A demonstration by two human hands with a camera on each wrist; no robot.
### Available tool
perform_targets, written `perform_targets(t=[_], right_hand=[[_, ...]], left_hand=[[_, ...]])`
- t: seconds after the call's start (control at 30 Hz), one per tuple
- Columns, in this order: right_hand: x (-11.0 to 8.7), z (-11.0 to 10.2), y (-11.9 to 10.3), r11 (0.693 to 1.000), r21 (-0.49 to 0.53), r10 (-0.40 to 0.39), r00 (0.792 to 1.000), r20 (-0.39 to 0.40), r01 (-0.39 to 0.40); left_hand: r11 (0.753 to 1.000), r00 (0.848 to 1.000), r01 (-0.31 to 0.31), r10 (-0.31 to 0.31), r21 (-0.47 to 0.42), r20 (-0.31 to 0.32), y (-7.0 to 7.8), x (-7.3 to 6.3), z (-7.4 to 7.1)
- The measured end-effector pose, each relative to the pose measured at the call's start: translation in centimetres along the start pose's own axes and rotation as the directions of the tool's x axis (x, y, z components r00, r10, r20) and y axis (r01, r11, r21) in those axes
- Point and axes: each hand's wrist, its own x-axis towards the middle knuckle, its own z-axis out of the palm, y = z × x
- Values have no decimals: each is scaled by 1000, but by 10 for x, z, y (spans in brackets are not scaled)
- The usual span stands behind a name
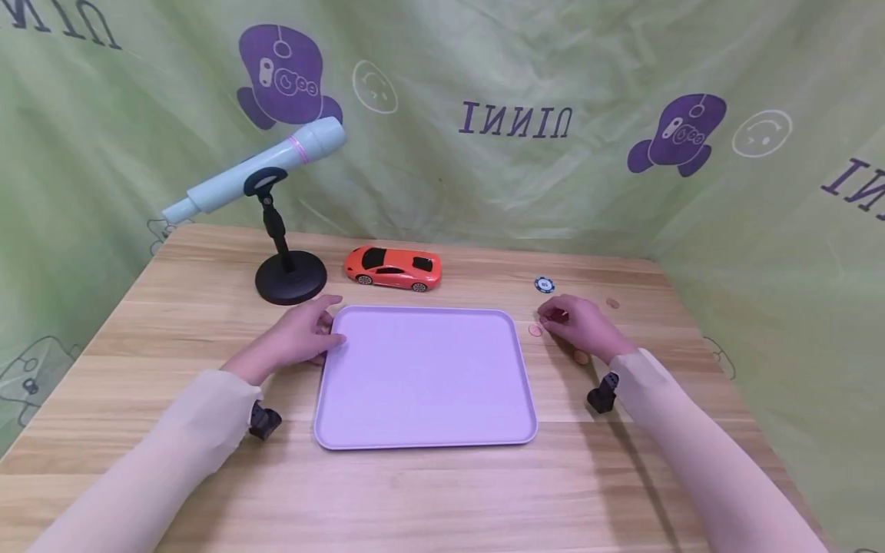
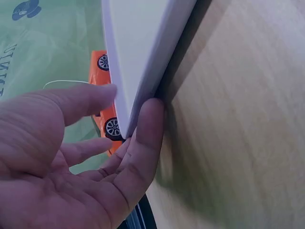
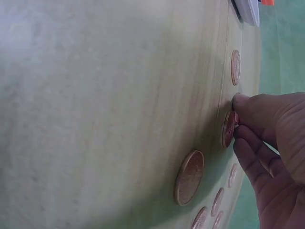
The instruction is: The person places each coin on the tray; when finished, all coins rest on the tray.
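Note:
A light purple tray (image 1: 425, 376) lies on the table, its near edge towards me. My left hand (image 1: 299, 336) holds the tray's left rim. The left wrist view has the thumb at the rim (image 2: 129, 90) and a finger beneath it. Right of the tray, my right hand (image 1: 581, 322) is down at the tabletop among copper-coloured coins. Its thumb and fingertips pinch at a coin (image 3: 228, 129), partly covered by the fingers. One coin (image 1: 535, 330) lies between this hand and the tray; a larger-looking coin (image 3: 189, 177) is nearer the right wrist camera.
A blue-and-white poker chip (image 1: 544, 285) lies beyond my right hand, with another coin (image 1: 612, 303) to its right. Behind the tray stands an orange toy car (image 1: 392, 268). A light blue telescope (image 1: 256, 173) on a black stand (image 1: 290, 276) occupies the back left. Printed green cloth (image 1: 442, 192) hangs behind.

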Motion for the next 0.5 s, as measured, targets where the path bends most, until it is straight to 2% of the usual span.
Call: perform_targets(t=[0.23,0.5], right_hand=[[6,-2,-2,999,-38,13,999,39,-11],[11,-4,0,996,-26,82,993,90,-80]], left_hand=[[1000,1000,27,-27,13,13,-2,4,4],[999,999,36,-36,1,8,-5,7,6]])
